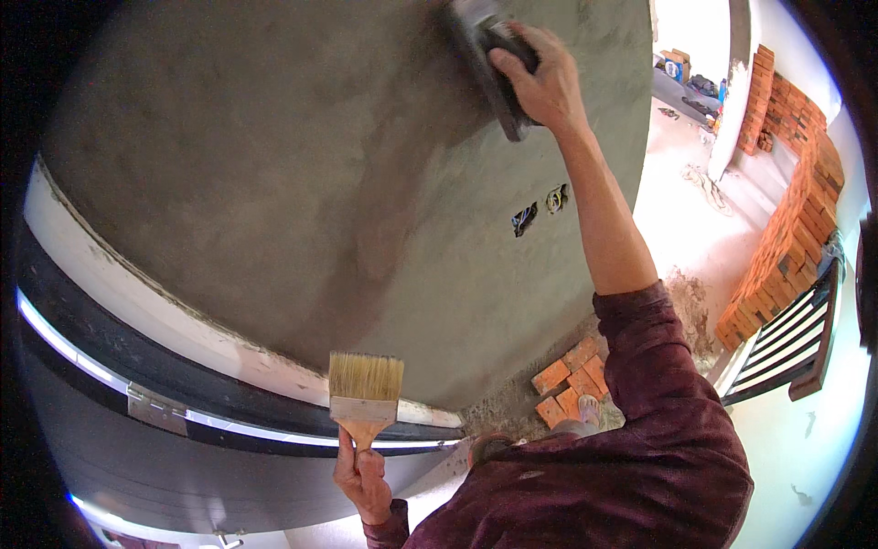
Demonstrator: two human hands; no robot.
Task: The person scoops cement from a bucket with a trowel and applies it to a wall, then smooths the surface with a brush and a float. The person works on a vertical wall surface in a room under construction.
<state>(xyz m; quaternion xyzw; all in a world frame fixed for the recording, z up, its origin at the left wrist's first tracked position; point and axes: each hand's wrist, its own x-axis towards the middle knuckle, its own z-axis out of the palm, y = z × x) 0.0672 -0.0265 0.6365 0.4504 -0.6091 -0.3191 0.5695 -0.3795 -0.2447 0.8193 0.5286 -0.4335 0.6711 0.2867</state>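
A wide flat brush point(366, 377) with pale bristles and a wooden handle stands upright in my left hand point(363, 480), its bristles pointing up. The fingers are wrapped round its handle, just in front of the lower part of a grey plastered wall point(247, 201). Higher up on that wall, my right hand point(546, 80) grips a dark plastering float point(482, 69) by its handle, the flat face against the plaster. The float's upper end is smeared by motion. Darker, damp-looking patches run down the plaster below it.
Two wall openings with loose wires point(524, 220) lie below my right hand. A dark door point(229, 476) with a hinge borders the wall at lower left. Bricks point(583, 373) lie by my feet. More stacked bricks point(786, 247) and a dark railing point(796, 329) stand to the right.
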